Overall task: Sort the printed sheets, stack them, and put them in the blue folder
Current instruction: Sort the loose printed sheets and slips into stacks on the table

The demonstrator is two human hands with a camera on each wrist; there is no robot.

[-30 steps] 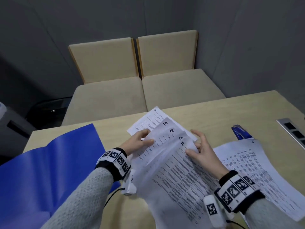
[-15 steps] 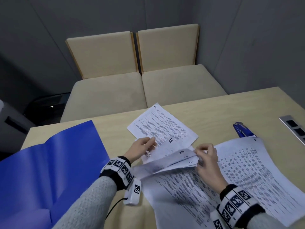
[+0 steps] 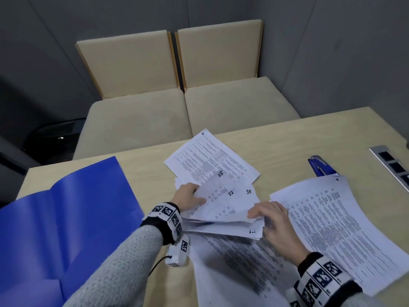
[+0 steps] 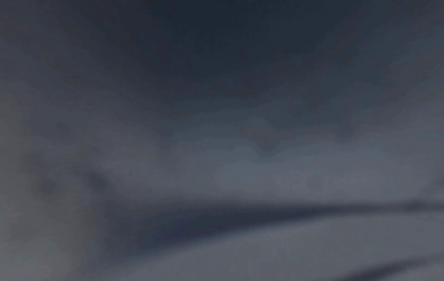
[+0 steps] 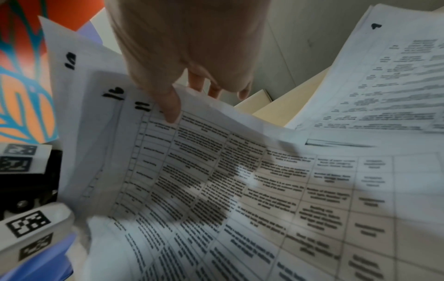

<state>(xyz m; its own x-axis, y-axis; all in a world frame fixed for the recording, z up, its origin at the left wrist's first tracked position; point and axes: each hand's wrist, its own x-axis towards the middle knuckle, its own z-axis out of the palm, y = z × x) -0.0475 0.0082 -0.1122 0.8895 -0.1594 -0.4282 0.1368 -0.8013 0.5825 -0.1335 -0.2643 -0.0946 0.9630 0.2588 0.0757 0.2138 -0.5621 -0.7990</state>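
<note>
As seen from the head camera, the left hand (image 3: 188, 196) and right hand (image 3: 274, 222) each pinch a fanned bundle of numbered sheets (image 3: 230, 202) above the table (image 3: 287, 147); the blue folder (image 3: 66, 218) lies open at left. Left wrist view: dark blur. Right wrist view: the thumb (image 5: 170, 106) presses a lifted sheet's corner.

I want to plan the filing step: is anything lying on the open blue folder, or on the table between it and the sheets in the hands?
Nothing visible does. The blue folder lies open and bare left of the fanned sheets, which the left hand and right hand hold. Only the left forearm crosses the table strip between them.
</note>
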